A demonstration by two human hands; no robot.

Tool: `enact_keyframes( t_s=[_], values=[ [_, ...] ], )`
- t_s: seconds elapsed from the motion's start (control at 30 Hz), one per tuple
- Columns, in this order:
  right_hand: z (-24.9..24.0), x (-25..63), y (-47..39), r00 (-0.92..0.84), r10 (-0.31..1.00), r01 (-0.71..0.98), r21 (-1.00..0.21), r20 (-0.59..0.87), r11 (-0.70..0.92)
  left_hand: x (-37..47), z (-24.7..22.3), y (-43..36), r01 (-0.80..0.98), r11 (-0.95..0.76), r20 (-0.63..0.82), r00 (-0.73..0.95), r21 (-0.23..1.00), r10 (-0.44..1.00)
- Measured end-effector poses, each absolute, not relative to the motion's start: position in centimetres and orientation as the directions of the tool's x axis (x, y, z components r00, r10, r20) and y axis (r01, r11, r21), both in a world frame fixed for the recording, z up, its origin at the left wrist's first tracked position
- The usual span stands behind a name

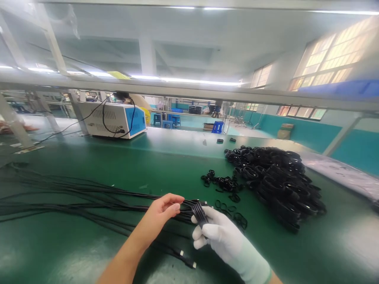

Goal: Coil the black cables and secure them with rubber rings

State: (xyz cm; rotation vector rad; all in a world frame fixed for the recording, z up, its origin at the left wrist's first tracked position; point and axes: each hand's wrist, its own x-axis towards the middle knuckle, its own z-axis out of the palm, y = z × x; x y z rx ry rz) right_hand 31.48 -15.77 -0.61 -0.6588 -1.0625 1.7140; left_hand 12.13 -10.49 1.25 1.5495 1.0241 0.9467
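In the head view my right hand (220, 236), in a white glove, grips a small coiled bundle of black cable (199, 213) between thumb and fingers. Just left of it is my bare left hand (164, 211), its thumb and fingers stretched out and apart, with nothing visible in them. Long black cables (118, 208) run from the left under my left hand, and several end in connectors close to the coil. Nearer the front, loose cable plugs (188, 260) with pale tips lie on the green tabletop (124, 165). Part of the coil is hidden by the gloved fingers.
A large pile of coiled black cables (275, 177) lies to the right. Small black bands (226, 184) are scattered beside it. A white and blue machine (115, 120) stands at the back left. A shelf beam (183, 90) crosses above the table.
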Motion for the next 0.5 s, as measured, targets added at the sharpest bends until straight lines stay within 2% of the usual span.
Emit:
enact_keyframes(
  t_s=[0.2, 0.5],
  values=[
    [-0.9, 30.3, -16.3, -0.476, 0.878, -0.493, -0.841, 0.045, -0.224, 15.4, 0.0, -12.2, 0.178, -0.384, 0.341, 0.23, 0.906, 0.912],
    [-1.1, 28.8, -16.7, -0.487, 0.873, -0.471, -0.853, 0.039, -0.225, 15.7, -0.7, -12.4, 0.179, -0.469, 0.458, 0.099, 0.865, 0.883]
  ],
)
